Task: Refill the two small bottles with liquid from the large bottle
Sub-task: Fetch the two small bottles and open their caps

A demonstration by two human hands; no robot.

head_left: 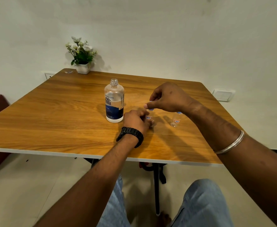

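Large clear plastic bottle with blue label [114, 102] stands uncapped mid-bench [52, 112], partly full. Just right of it, left hand [137, 119] grips first small clear bottle [149, 116]; right hand [165, 98] pinches its blue cap [151, 109]. Second small capped bottle [176, 120] stands farther right. Whether filled: cannot tell.

Left hand [137, 119] hides most of 1 small bottle [148, 117].

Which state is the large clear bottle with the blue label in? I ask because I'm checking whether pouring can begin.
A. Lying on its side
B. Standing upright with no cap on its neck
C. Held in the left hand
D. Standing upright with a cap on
B: the large clear bottle with the blue label stands upright on the wooden table, its threaded neck bare and neither hand touching it.
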